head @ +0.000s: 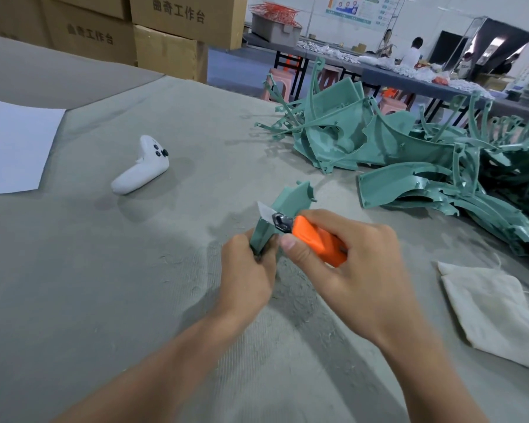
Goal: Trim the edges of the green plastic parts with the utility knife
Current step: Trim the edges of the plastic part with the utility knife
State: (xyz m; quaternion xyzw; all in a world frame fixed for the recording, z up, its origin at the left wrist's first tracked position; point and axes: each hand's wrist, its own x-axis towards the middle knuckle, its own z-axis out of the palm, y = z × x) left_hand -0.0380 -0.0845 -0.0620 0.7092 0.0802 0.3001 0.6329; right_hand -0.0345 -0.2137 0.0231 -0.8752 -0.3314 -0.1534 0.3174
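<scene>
the left hand was in the lower middle of the frame, and its grip was closed around the lower end of one green plastic part. this part rose out of the hand and leaned toward the upper right, a little above the grey desk. the right hand was just to the right of it. its grip held the orange utility knife, with the fingers curled over the handle and the thumb near the front end. the short blade pointed to the upper left and lay against the edge of the part, just above the left hand.

a large pile of green parts lay on the desk in the right and upper right of the frame, near the hands but not touching them. a white controller lay in the left middle, and a white sheet of paper was at the left edge. a pale cloth bag lay flat in the lower right. brown cardboard boxes were stacked in the upper left behind the desk. far in the upper right there were long tables with people beside them.
</scene>
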